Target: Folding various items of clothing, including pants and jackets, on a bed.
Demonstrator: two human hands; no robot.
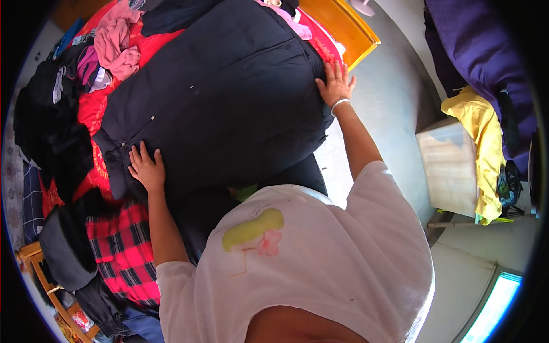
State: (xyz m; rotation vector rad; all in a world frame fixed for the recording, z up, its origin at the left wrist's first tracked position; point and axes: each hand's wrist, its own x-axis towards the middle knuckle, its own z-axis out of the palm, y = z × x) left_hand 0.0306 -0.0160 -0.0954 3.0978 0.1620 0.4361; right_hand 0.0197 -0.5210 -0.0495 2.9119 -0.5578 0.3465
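A large black padded garment (240, 94), probably a coat, lies spread out before me over a red bedspread (92, 109). A few small pale snaps or buttons show along its left part. My left hand (148, 168) rests flat on the garment near its left end, fingers apart. At its right end, my right hand (336, 85) lies with spread fingers against the dark edge, a pale bracelet (341, 104) on the wrist. Neither hand grips anything that I can see. The garment's underside is hidden.
Pink cloth (116, 43) and black fluffy clothing (51, 124) lie on the left. Nearer are a red plaid cloth (124, 253) and a dark grey round item (66, 248). An orange wooden board (343, 30) stands beyond the bed. Right, a yellow cloth (480, 141) drapes over a pale box (448, 167).
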